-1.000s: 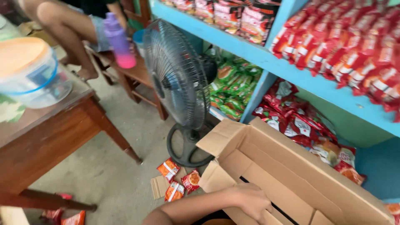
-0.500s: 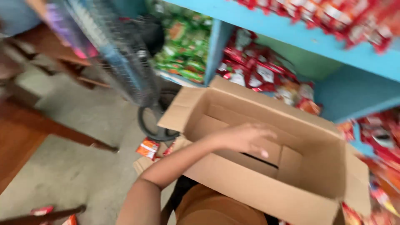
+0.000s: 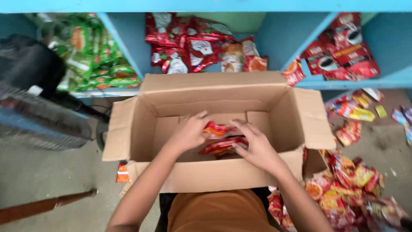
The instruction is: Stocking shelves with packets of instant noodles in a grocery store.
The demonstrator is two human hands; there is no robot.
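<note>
Right hand [image 3: 257, 146] newly in, packets [image 3: 219, 130] crosswise.

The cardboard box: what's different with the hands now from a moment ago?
Earlier only the left hand reached into the cardboard box. Now the right hand has come in too, and both hold red snack packets over the box floor. The view has swung to look straight down. The box stays open before the blue shelves.

Soft, even daylight (no glare), with motion blur at the left edge.
</note>
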